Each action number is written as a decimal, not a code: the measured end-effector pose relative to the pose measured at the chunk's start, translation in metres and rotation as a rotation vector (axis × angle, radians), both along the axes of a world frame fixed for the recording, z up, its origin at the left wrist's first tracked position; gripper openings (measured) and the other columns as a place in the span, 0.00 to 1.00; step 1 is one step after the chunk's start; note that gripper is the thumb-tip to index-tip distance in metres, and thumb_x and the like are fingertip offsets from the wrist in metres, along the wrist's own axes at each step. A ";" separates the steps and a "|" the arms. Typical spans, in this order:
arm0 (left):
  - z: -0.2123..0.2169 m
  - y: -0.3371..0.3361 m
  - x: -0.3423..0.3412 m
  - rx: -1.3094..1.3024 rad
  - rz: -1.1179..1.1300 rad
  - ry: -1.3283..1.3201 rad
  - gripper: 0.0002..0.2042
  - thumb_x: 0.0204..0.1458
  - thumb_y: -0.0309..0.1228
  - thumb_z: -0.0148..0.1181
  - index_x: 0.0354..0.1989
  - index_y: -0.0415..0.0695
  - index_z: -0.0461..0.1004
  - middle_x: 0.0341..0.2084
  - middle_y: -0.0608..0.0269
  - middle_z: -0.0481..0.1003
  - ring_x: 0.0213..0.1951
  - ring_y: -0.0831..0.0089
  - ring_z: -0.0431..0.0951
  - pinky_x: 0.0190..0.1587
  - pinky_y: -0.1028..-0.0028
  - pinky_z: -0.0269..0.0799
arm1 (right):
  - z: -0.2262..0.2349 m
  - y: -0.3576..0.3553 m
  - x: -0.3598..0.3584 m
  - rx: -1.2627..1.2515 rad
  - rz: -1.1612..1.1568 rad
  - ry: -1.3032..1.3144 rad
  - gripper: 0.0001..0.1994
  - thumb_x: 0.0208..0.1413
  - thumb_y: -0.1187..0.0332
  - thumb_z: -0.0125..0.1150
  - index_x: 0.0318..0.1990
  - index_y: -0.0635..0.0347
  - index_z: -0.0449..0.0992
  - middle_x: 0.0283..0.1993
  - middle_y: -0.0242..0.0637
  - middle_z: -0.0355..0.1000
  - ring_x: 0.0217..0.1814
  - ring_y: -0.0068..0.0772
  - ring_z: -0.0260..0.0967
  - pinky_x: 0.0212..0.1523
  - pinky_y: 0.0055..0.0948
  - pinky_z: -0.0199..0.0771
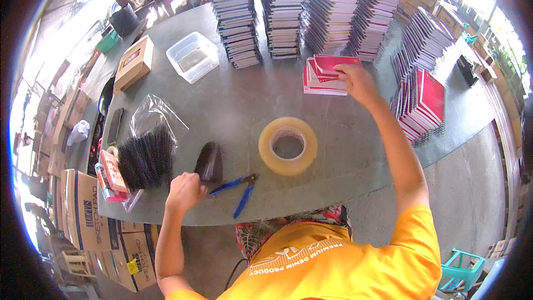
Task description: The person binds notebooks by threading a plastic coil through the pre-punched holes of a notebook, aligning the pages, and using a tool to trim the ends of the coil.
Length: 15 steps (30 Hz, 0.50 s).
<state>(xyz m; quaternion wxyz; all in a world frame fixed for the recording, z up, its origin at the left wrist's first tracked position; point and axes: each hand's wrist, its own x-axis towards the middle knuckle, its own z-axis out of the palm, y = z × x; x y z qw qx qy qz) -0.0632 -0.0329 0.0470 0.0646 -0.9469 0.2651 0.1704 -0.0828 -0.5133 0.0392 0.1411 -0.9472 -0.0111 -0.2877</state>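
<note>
My right hand [358, 82] reaches to a small stack of red-covered notebooks [322, 86] at the centre back. Its fingers pinch the right edge of the top red notebook [331, 65]. Near the front edge of the table my left hand [185, 191] is closed, and what it holds is hard to make out. A dark, blurred elongated thing [209, 162] lies just beyond its fingers. Blue-handled pliers [243, 188] rest open to the right of this hand. Left of it is a bundle of black spiral binding coils [147, 158], partly in a clear plastic bag [158, 112].
A large roll of clear tape [288, 146] lies mid-table. Tall stacks of spiral notebooks [237, 22] line the back, and red spiral notebooks [422, 100] stand at the right. A clear plastic tub [192, 57] and a cardboard box [133, 64] sit back left.
</note>
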 end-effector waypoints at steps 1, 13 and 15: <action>-0.010 0.003 0.002 -0.029 0.045 -0.010 0.13 0.48 0.37 0.56 0.31 0.37 0.72 0.29 0.47 0.75 0.33 0.51 0.76 0.35 0.59 0.72 | 0.002 0.000 0.003 0.001 0.010 -0.020 0.13 0.48 0.76 0.53 0.43 0.59 0.74 0.40 0.43 0.74 0.43 0.44 0.72 0.44 0.36 0.70; -0.012 0.015 0.018 -0.241 0.511 -0.224 0.15 0.49 0.40 0.56 0.31 0.38 0.74 0.34 0.45 0.74 0.40 0.51 0.75 0.43 0.58 0.71 | 0.030 0.111 -0.056 0.003 0.261 0.010 0.14 0.46 0.78 0.53 0.42 0.56 0.73 0.40 0.41 0.73 0.42 0.43 0.70 0.48 0.39 0.66; -0.022 0.042 -0.002 -0.122 0.554 -0.248 0.13 0.48 0.39 0.56 0.28 0.39 0.74 0.33 0.46 0.75 0.38 0.52 0.76 0.41 0.59 0.72 | 0.008 0.123 -0.065 0.078 0.285 0.102 0.12 0.47 0.76 0.54 0.42 0.55 0.73 0.39 0.41 0.73 0.41 0.43 0.71 0.47 0.38 0.67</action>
